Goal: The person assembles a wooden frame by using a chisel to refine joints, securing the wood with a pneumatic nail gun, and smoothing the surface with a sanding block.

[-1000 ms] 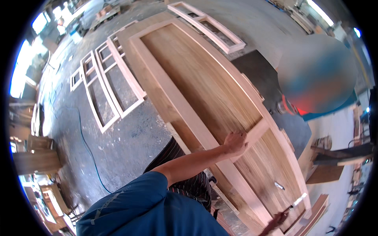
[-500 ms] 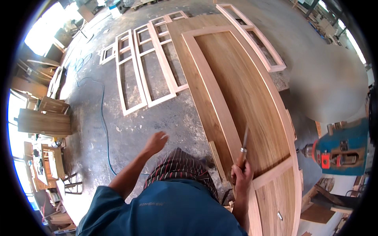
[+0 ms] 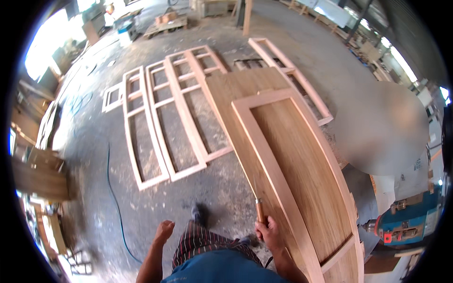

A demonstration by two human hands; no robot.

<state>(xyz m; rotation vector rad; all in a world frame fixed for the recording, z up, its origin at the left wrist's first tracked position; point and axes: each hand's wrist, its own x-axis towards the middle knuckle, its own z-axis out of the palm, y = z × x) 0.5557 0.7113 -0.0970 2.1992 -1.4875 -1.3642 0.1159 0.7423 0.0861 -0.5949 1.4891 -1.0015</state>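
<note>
My right hand (image 3: 268, 231) is wrapped round the wooden handle of a chisel (image 3: 259, 210). Its thin metal blade points away from me, over the near-left edge of a wood panel (image 3: 219, 92). On that panel lies a pale wooden frame (image 3: 269, 150), long and rectangular, with a crossbar near my right side. My left hand (image 3: 165, 229) hangs over the floor to the left, apart from the frame. Its fingers are curled, and whatever they may hold is hidden.
Several pale frames (image 3: 165, 134) lie on the concrete floor (image 3: 89, 188) ahead-left. Another frame (image 3: 302, 82) lies beyond the panel. A blue-green machine (image 3: 401, 226) with a chuck stands at right. A hose (image 3: 112, 188) runs along the floor at left; a pallet (image 3: 165, 26) is far off.
My view has tilted up and farther ahead. The chisel has moved left, from over the frame's inner panel to outside the frame's left rail. My left hand sits lower in view.
</note>
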